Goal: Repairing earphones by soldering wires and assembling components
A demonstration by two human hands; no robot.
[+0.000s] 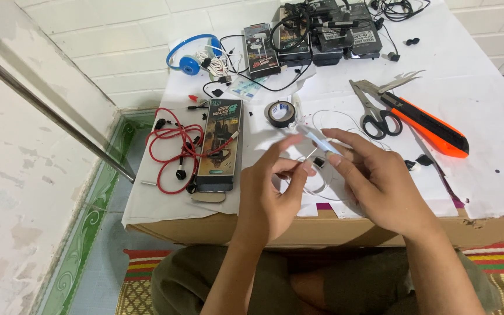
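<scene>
Left hand (275, 186) pinches a thin white wire (312, 153) between thumb and forefinger. Right hand (374, 184) grips a small clear tool (316, 138), tip just beside the wire, above the paper-covered box (485, 116), near the tape roll (280, 112).

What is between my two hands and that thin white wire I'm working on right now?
Nothing visible. The left hand pinches the thin white wire directly, and the right hand holds a small clear tool against it.
</scene>
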